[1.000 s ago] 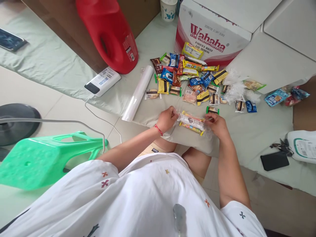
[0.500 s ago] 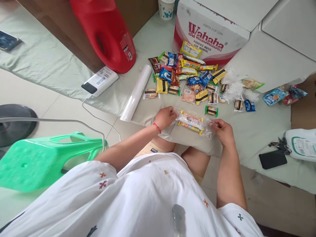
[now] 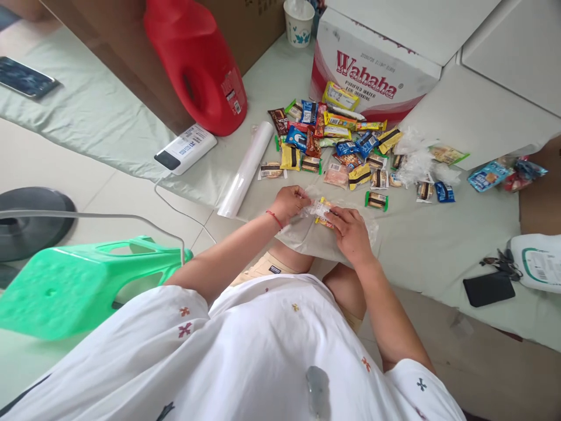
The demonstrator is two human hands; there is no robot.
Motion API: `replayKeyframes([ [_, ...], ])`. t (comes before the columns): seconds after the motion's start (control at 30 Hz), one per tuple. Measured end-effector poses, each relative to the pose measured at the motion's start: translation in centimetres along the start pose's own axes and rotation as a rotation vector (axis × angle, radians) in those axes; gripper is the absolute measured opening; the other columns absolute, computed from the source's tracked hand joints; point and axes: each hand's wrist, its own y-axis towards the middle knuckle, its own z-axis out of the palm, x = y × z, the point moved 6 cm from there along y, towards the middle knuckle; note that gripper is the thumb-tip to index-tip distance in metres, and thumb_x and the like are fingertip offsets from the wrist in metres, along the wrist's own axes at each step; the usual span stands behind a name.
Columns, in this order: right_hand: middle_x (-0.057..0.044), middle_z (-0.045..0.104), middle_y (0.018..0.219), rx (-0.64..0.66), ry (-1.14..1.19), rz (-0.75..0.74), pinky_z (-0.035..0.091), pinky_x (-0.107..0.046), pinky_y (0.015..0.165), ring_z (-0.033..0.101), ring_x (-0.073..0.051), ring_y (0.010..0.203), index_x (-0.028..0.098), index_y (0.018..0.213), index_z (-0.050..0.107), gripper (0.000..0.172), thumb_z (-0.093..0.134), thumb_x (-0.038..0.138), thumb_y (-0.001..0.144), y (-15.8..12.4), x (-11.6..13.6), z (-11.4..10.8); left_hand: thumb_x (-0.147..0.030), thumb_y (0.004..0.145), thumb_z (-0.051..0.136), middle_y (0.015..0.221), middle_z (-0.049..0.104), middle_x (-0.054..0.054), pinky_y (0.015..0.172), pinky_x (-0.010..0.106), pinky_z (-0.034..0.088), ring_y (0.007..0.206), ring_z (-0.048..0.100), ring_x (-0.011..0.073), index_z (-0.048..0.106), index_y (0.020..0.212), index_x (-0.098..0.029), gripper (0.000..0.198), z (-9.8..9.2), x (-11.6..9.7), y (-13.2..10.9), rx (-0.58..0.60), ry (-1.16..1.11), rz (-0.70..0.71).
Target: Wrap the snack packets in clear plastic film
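My left hand (image 3: 289,204), with a red string on its wrist, pinches the left end of a clear plastic bag (image 3: 372,230). Inside the bag lie wrapped snacks (image 3: 323,209) in yellow and white packaging. My right hand (image 3: 352,233) rests over their right part, its fingers closed on them through the plastic and hiding much of them. Just beyond, a small green-ended biscuit packet (image 3: 376,200) lies on the cloth. A heap of colourful snack packets (image 3: 337,131) spreads behind it, and a white plastic roll (image 3: 245,169) lies to the left.
A Wahaha carton (image 3: 372,73) stands behind the heap. At left are a red jug (image 3: 197,70), a white power bank (image 3: 188,149) with a cable, and a green stool (image 3: 52,292). Crumpled clear bags (image 3: 414,158) lie right; a black phone-like slab (image 3: 488,289) sits near keys.
My right hand has left the bag's right end and moved left onto the snacks. My left hand keeps hold of the left end, where the plastic is now more bunched.
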Motion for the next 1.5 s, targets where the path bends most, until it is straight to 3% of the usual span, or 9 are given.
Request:
replayKeyframes([
  [0.17,-0.004,0.068,0.138,-0.074,0.049,0.013,0.052,-0.045,0.101,0.054,-0.026,0.113,0.029,0.128,0.074,0.041,0.055,0.01,0.098,-1.1,-1.4,1.2,-0.03,0.081,0.077,0.053,0.05,-0.006,0.047,0.024,0.028,0.042,0.038,0.008,0.059,0.076,-0.019,0.021,-1.7,-0.4,-0.4,-0.008,0.036,-0.061],
  [0.27,-0.003,0.069,0.138,-0.087,0.093,0.013,0.052,-0.045,0.101,0.054,-0.026,0.113,0.032,0.129,0.074,0.042,0.055,0.01,0.098,-1.4,-1.8,1.0,-0.054,0.091,0.066,0.053,0.055,0.0,0.047,0.027,0.03,0.042,0.04,0.0102,0.059,0.064,-0.019,0.044,-2.8,-1.2,-0.9,-0.068,0.257,-0.017],
  [0.37,-0.003,0.069,0.136,-0.106,0.13,0.013,0.052,-0.046,0.102,0.055,-0.025,0.112,0.033,0.128,0.074,0.042,0.053,0.011,0.099,-1.4,-1.8,0.9,-0.065,0.087,0.067,0.053,0.061,0.004,0.046,0.027,0.029,0.041,0.04,0.0103,0.057,0.058,-0.019,0.055,-2.2,-1.3,-1.3,0.025,0.321,-0.068],
  [0.5,-0.004,0.071,0.133,-0.123,0.144,-0.003,0.053,-0.046,0.101,0.054,-0.026,0.112,0.031,0.128,0.075,0.042,0.051,0.011,0.1,-1.4,-1.7,0.7,-0.043,0.078,0.084,0.047,0.053,-0.001,0.043,0.025,0.015,0.037,0.028,0.0045,0.049,0.057,-0.019,0.048,-0.3,-0.9,-1.3,0.198,0.163,-0.141],
  [0.67,-0.003,0.071,0.134,-0.101,0.142,-0.018,0.054,-0.045,0.102,0.056,-0.025,0.114,0.031,0.128,0.075,0.043,0.052,0.009,0.098,-1.6,-1.9,0.6,-0.018,0.069,0.085,0.047,0.05,-0.006,0.042,0.023,0.012,0.037,0.027,0.0034,0.055,0.065,-0.017,0.03,-0.7,-0.5,-0.7,0.146,-0.014,-0.167],
  [0.87,-0.004,0.072,0.133,-0.109,0.152,-0.012,0.053,-0.046,0.104,0.058,-0.024,0.119,0.031,0.126,0.076,0.044,0.052,0.007,0.097,-1.5,-2.0,0.8,-0.019,0.071,0.077,0.054,0.058,-0.003,0.051,0.02,0.032,0.049,0.045,0.0067,0.059,0.065,-0.015,0.019,-0.3,-2.3,-1.6,0.013,0.026,0.086],
  [1.07,-0.003,0.072,0.133,-0.092,0.144,0.01,0.052,-0.048,0.105,0.057,-0.025,0.12,0.032,0.124,0.076,0.046,0.052,0.006,0.096,-1.5,-1.8,1.0,-0.023,0.087,0.061,0.07,0.067,0.002,0.068,0.027,0.044,0.07,0.06,0.0167,0.068,0.075,-0.017,0.015,3.7,-3.0,-4.5,0.014,0.537,0.421],
  [1.27,-0.005,0.072,0.131,-0.127,0.134,0.024,0.05,-0.05,0.107,0.058,-0.026,0.122,0.029,0.121,0.077,0.039,0.05,0.011,0.098,-1.9,-2.0,1.1,-0.019,0.099,0.044,0.102,0.069,0.013,0.082,0.033,0.052,0.095,0.066,0.0239,0.07,0.116,-0.012,0.032,6.1,-0.9,-7.7,0.037,0.959,0.76],
  [1.5,-0.012,0.065,0.136,-0.209,0.248,0.119,0.055,-0.046,0.1,0.063,-0.024,0.112,0.025,0.143,0.06,0.041,0.049,0.03,0.104,-1.8,-1.7,-0.2,-0.017,0.103,0.039,0.113,0.068,0.018,0.08,0.034,0.057,0.106,0.068,0.0271,0.05,0.145,-0.006,0.045,7.6,2.3,-7.7,0.007,1.186,0.825],
])
